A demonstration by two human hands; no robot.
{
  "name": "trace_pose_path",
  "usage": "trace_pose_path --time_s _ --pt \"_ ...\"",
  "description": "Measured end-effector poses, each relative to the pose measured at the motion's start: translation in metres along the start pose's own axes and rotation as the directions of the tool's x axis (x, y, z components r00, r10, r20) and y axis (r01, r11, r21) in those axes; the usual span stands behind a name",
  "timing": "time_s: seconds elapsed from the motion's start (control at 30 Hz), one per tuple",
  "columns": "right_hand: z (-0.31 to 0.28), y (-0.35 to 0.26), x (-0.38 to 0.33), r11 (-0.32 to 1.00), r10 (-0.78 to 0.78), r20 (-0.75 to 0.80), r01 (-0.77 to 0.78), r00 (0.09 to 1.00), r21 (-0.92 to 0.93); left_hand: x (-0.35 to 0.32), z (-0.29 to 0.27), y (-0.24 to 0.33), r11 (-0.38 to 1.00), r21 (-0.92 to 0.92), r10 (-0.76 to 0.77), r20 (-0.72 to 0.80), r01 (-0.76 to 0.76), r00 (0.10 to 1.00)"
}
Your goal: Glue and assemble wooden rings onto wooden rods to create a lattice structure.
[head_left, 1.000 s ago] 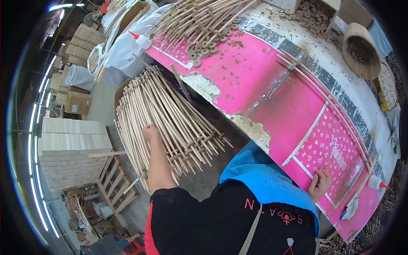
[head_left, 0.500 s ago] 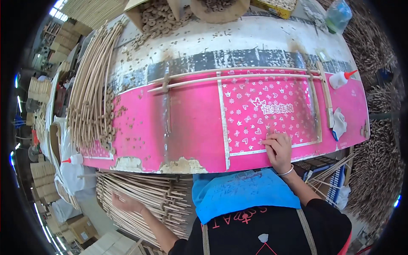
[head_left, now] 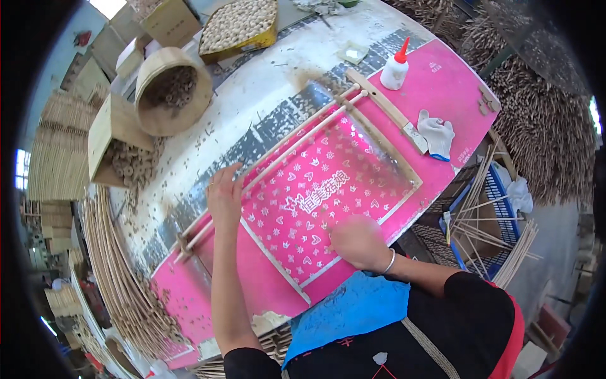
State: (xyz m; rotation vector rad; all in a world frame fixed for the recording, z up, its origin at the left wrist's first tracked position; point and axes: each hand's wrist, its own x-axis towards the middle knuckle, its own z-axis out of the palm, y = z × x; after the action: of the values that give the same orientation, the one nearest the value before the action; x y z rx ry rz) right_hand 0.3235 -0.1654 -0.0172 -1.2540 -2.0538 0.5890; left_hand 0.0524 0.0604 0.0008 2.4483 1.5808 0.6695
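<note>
Two thin sticks (head_left: 293, 150) lie side by side, slanting across the pink sheet (head_left: 268, 265) on the table, and they look only partly made up. A small brown piece (head_left: 183, 243) sits at their lower left end, and round knobs show at their upper right ends, close to the wooden strip (head_left: 385, 107); whether any of these joints is fixed cannot be told. The glue bottle (head_left: 394, 73) stands upright beyond the strip, apart from both hands, so no glue seems to be going on at this moment. Far more lies about than this one pair: a large heap of sticks (head_left: 117, 271) rests at the left, and brown rings (head_left: 130, 161) spill from a wooden box (head_left: 104, 129). As for pose, the left arm reaches almost straight forward, and the left hand (head_left: 225, 194) is over the sticks near their middle, fingers bent and pointing away from the body; whether it grips them or only rests there is unclear. The right forearm comes in from the right with the elbow out, and the right hand (head_left: 360, 243), blurred, is loosely curled above the printed part of the sheet, well apart from the sticks; whether it pinches something small cannot be told.
</note>
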Motion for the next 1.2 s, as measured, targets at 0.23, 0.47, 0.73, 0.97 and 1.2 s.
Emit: trace_pose_path --time_s 0.23,0.47,0.73,0.97,1.2 --pt "-0.001 0.002 -0.001 1.000 0.018 -0.004 -0.018 1.000 0.022 0.018 0.006 -0.004 0.986 -0.165 0.020 0.174 0.009 0.985" --pt "0.000 0.003 0.000 0.999 0.030 -0.024 -0.030 0.999 0.028 -0.004 -0.033 0.039 0.995 -0.073 0.070 -0.049 -0.074 0.996" --pt "-0.001 0.002 0.001 0.999 0.031 0.006 -0.031 0.999 0.039 -0.044 -0.016 0.037 0.997 -0.075 0.016 -0.069 -0.021 0.998" --pt "-0.002 0.002 0.000 1.000 0.026 0.016 -0.026 1.000 0.017 -0.044 -0.006 0.033 0.999 -0.012 -0.033 -0.053 0.032 0.998" --pt "-0.003 0.003 0.002 0.999 0.033 0.023 -0.033 0.999 0.016 -0.037 0.002 0.031 0.996 0.086 -0.021 -0.125 0.032 0.992"
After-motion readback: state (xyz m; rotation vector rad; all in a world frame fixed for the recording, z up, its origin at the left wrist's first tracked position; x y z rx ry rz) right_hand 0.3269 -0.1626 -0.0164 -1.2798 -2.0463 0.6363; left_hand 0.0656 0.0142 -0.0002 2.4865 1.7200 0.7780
